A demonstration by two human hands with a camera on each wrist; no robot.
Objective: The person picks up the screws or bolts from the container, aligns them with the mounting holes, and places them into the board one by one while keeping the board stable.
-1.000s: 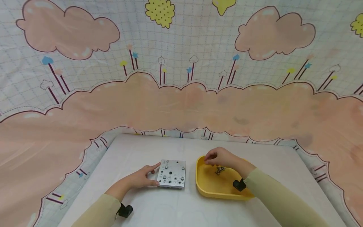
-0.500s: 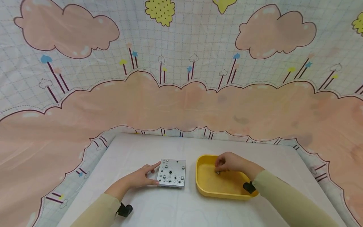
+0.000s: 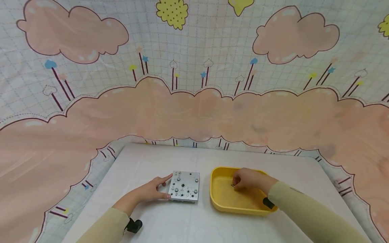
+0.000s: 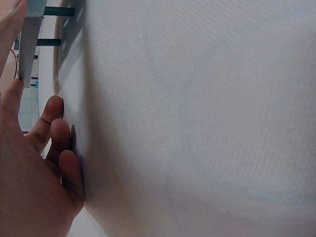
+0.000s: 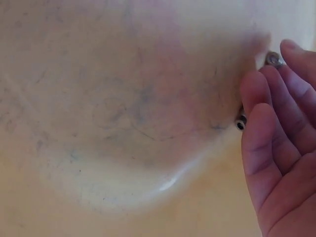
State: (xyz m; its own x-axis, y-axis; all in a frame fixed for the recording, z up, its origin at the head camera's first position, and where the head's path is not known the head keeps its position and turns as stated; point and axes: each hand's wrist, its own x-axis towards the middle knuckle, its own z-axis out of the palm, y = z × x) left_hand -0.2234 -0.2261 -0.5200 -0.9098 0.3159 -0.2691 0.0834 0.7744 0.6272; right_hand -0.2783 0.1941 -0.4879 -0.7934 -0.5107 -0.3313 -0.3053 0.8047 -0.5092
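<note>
A small dark screw [image 5: 240,122] is being touched by the fingers [image 5: 256,106] of the right hand [image 3: 247,179], down on the floor of the yellow tray [image 3: 219,202]; a second, silvery one [image 5: 274,59] lies just beyond the fingertips. The fingers are bent over them, but whether anything is actually pinched can't be told. The tray is probably there so loose hardware doesn't roll off. Just left of it, the metal plate [image 3: 184,186], already studded with screws, is steadied on the bench [image 3: 188,222] by the left hand [image 3: 149,192]: index finger and thumb laid straight along its edge, other fingers loosely curled, presumably so it isn't shifted.
</note>
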